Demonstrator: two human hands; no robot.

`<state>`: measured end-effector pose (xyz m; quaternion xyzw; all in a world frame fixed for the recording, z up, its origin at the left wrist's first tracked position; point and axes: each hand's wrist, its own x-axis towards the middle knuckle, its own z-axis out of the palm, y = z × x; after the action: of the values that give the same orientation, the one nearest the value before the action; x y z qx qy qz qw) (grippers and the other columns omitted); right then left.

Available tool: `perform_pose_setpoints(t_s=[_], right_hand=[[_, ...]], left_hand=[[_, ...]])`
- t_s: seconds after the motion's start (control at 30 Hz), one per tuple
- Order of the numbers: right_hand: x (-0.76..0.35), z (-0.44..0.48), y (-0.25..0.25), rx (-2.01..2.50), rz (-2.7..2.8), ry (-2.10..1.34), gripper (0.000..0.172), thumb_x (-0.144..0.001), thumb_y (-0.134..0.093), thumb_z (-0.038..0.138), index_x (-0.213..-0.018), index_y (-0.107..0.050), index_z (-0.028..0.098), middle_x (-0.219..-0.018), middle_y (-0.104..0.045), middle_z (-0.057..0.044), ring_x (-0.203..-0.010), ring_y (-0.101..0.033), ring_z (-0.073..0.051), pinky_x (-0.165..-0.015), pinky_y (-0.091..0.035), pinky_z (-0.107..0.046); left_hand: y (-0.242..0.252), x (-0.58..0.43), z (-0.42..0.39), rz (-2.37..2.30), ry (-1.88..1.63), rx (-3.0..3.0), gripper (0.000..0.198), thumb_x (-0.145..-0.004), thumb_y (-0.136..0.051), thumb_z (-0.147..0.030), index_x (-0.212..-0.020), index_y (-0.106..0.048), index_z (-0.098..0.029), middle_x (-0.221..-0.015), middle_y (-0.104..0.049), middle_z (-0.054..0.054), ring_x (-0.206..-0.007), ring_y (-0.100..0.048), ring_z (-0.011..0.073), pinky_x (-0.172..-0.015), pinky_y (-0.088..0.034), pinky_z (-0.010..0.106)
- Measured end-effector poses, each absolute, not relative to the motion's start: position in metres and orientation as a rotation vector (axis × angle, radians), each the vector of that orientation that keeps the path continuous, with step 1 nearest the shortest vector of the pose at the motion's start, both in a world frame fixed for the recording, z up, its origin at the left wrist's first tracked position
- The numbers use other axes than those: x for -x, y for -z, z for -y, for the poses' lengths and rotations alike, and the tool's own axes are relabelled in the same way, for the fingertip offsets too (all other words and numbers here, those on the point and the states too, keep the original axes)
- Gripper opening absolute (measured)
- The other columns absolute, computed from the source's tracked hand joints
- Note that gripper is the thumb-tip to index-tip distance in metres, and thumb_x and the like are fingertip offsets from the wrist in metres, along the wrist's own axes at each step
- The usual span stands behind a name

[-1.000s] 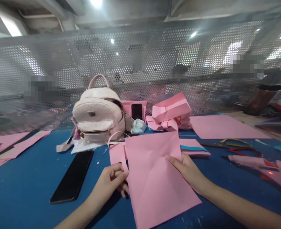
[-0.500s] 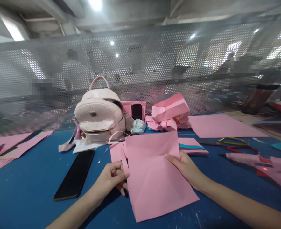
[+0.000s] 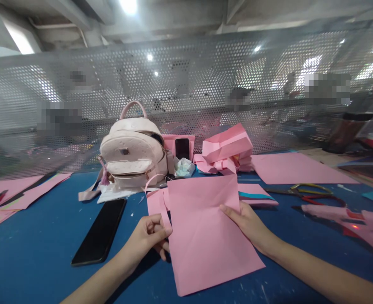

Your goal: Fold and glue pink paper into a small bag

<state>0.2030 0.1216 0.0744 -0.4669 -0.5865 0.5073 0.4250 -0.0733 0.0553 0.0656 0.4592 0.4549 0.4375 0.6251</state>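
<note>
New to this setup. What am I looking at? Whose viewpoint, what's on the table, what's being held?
There is no robot here: these are a person's two bare hands, seen by a single camera worn on that person's head, looking forward and down.

The right hand grips a pink sheet by its right edge, thumb in front. The left hand, at the opposite edge, appears to pinch a narrow pink strip.

On the blue table, a black phone lies to the left, with a pale backpack behind it. Folded pink paper is piled farther back. To the right are scissors and a pink glue gun with a red light showing. A perforated screen stands behind everything.
</note>
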Motion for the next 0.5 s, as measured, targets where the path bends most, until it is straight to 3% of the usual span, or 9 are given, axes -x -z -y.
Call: perform_pose_setpoints(t_s=[0.3, 0.5], right_hand=[[-0.2035, -0.1223, -0.0737, 1.182, 1.392, -1.293, 0.053, -0.078, -0.072, 0.055, -0.114, -0.071, 0.017, -0.099, -0.078, -0.012, -0.095, -0.072, -0.036, -0.075, -0.061, -0.044], [-0.2037, -0.1229, -0.0735, 1.174, 1.397, -1.294, 0.050, -0.078, -0.072, 0.056, -0.109, -0.072, 0.016, -0.099, -0.078, -0.013, -0.095, -0.072, -0.035, -0.075, -0.061, -0.044]], left_hand=[[-0.0711, 0.0717, -0.0581, -1.020, -0.898, -1.060, 0.044, -0.065, -0.088, -0.044, -0.074, -0.059, -0.012, -0.063, -0.073, 0.006, -0.052, -0.073, 0.0193, -0.040, -0.055, 0.018], [-0.0723, 0.0741, -0.0573, -1.016, -0.900, -1.045, 0.041, -0.064, -0.089, -0.037, -0.068, -0.055, -0.014, -0.056, -0.070, 0.002, -0.050, -0.073, 0.0183, -0.040, -0.055, 0.018]])
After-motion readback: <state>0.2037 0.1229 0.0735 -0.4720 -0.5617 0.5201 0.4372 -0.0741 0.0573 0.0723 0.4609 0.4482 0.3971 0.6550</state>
